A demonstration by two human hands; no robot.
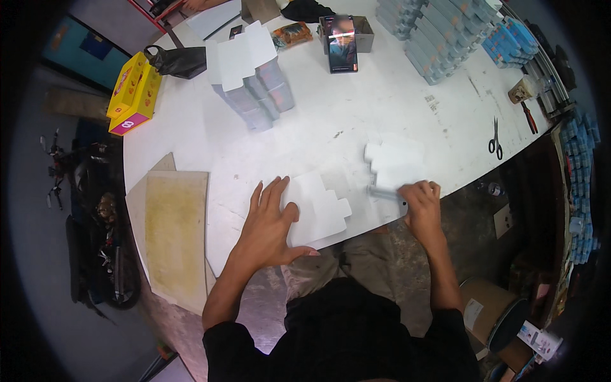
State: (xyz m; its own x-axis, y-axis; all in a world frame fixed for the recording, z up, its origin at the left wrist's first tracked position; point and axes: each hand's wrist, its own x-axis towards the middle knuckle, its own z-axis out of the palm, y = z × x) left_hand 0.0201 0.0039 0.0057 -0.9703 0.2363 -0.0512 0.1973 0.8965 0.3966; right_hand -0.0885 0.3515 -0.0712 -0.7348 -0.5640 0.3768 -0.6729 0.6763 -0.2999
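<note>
A flat white card blank [312, 204] with stepped edges lies at the table's near edge. My left hand [267, 223] rests at its left side, fingers and thumb spread apart, gripping nothing. To the right is another pale stepped card piece [398, 162]. At its near edge, my right hand [421, 202] has its fingers curled round the end of a narrow greyish strip [384, 193]. A small dark spot shows near the fingers; I cannot tell exactly what kind of thing the strip is.
Brown boards [175, 235] lie at the left. Stacked cartons [254, 89], a yellow box [135, 95], a black bag [178, 62] and a phone-like box [342, 44] stand farther back. Tall grey-blue stacks [439, 44] and scissors [495, 140] occupy the right; a drum [490, 312] stands below.
</note>
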